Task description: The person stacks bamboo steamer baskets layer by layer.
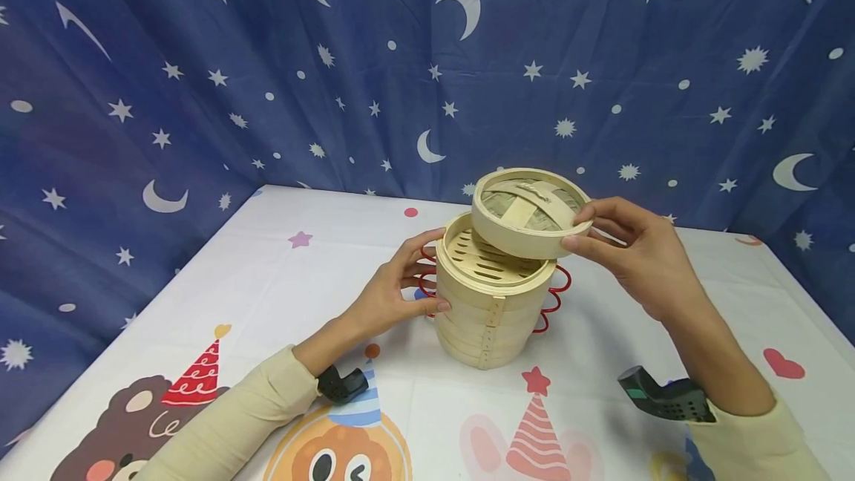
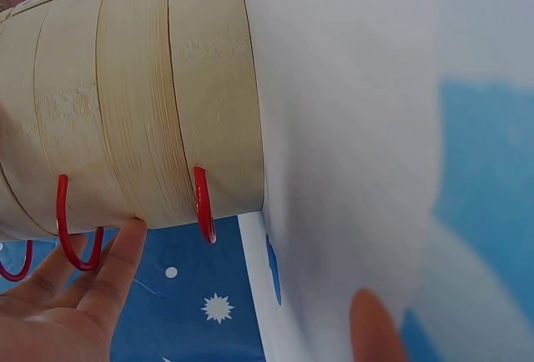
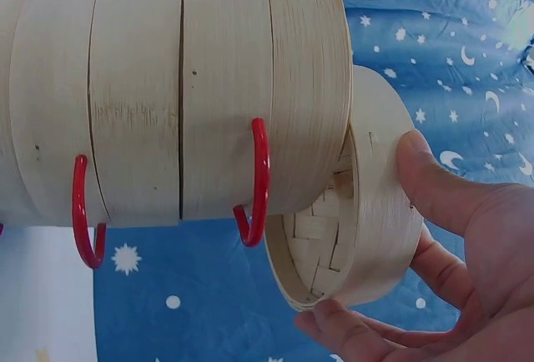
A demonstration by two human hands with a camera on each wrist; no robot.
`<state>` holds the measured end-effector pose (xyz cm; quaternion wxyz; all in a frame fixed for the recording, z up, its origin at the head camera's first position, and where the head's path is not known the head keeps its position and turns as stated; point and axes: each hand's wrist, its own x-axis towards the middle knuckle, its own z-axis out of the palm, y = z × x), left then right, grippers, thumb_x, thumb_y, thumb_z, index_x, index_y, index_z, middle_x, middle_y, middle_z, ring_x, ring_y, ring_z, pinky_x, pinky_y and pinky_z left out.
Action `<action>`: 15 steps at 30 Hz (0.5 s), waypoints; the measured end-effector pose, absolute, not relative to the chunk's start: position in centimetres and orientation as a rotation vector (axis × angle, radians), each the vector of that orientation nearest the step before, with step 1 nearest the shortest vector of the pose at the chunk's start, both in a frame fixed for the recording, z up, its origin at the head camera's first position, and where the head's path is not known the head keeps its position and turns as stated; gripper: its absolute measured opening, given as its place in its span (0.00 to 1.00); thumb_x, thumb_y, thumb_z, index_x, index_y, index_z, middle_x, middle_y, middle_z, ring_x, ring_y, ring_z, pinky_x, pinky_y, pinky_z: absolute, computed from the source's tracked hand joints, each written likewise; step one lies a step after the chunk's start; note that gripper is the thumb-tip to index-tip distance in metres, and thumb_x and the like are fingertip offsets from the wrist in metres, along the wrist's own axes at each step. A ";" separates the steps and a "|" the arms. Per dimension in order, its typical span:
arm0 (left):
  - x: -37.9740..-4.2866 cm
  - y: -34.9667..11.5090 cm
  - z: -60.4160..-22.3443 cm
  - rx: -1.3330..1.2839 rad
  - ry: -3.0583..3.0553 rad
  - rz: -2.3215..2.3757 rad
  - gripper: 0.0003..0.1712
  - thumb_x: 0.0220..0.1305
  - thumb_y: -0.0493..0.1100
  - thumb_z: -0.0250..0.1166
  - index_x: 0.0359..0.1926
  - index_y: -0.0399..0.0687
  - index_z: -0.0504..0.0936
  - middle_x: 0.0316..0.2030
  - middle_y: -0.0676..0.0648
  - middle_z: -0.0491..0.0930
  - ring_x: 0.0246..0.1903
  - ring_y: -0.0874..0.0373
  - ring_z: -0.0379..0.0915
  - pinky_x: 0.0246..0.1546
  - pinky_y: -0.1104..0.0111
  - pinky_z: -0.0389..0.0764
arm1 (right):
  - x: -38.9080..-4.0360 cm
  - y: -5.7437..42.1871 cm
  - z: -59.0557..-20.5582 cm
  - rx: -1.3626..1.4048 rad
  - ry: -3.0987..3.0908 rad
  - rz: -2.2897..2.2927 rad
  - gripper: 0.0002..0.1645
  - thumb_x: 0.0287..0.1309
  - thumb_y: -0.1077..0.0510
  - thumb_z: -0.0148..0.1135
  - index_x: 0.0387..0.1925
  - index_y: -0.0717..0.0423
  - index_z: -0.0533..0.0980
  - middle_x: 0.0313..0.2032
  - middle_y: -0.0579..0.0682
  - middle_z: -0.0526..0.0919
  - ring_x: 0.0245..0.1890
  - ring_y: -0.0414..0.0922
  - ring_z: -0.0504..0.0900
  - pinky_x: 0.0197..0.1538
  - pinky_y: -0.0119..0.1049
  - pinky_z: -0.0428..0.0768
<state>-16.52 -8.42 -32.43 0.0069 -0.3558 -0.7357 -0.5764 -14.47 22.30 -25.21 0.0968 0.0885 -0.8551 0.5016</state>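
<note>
A round bamboo steamer (image 1: 490, 329) of stacked tiers stands on the table, with red loop handles (image 1: 559, 278) on both sides. Its top tier shows a slatted base (image 1: 494, 258). My left hand (image 1: 394, 284) touches the stack's left side with rather straight fingers (image 2: 117, 274). In the left wrist view the thumb appears apart from the wall. Over the right of the opening, the woven lid (image 1: 524, 221) sits tilted and off-centre. My right hand (image 1: 641, 251) pinches that lid by its right edge; the right wrist view shows the lid's woven underside.
A white tablecloth (image 1: 334, 228) printed with cartoon animals and party hats covers the table. Behind hangs a dark blue curtain (image 1: 374, 58) with moons and stars. Black wrist devices (image 1: 668, 396) sit below both wrists.
</note>
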 end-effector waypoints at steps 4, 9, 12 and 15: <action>-16.5 -8.4 -32.4 -1.113 -2.296 -1.804 0.51 0.50 0.27 0.72 0.71 0.46 0.55 0.50 0.35 0.70 0.52 0.43 0.74 0.50 0.51 0.78 | -14.4 21.9 -25.2 0.275 -2.529 1.499 0.23 0.54 0.52 0.71 0.47 0.57 0.73 0.56 0.55 0.74 0.60 0.55 0.72 0.52 0.36 0.77; -16.5 -8.5 -32.5 -1.114 -2.295 -1.803 0.51 0.50 0.27 0.72 0.71 0.45 0.55 0.50 0.36 0.70 0.52 0.43 0.74 0.50 0.52 0.78 | -14.2 21.6 -25.3 0.293 -2.523 1.526 0.22 0.53 0.53 0.71 0.46 0.57 0.74 0.57 0.55 0.73 0.60 0.57 0.71 0.53 0.41 0.76; -16.4 -8.5 -32.5 -1.118 -2.292 -1.801 0.51 0.50 0.27 0.72 0.71 0.44 0.55 0.50 0.36 0.70 0.51 0.43 0.74 0.50 0.51 0.78 | -14.1 21.4 -25.4 0.308 -2.520 1.539 0.22 0.53 0.53 0.71 0.46 0.56 0.74 0.57 0.55 0.73 0.60 0.58 0.71 0.53 0.42 0.76; -16.5 -8.5 -32.6 -1.121 -2.285 -1.806 0.52 0.50 0.27 0.72 0.72 0.46 0.54 0.51 0.37 0.71 0.51 0.43 0.74 0.49 0.51 0.78 | -14.0 21.3 -25.4 0.331 -2.515 1.545 0.21 0.54 0.54 0.71 0.46 0.56 0.74 0.57 0.55 0.73 0.60 0.58 0.71 0.53 0.42 0.77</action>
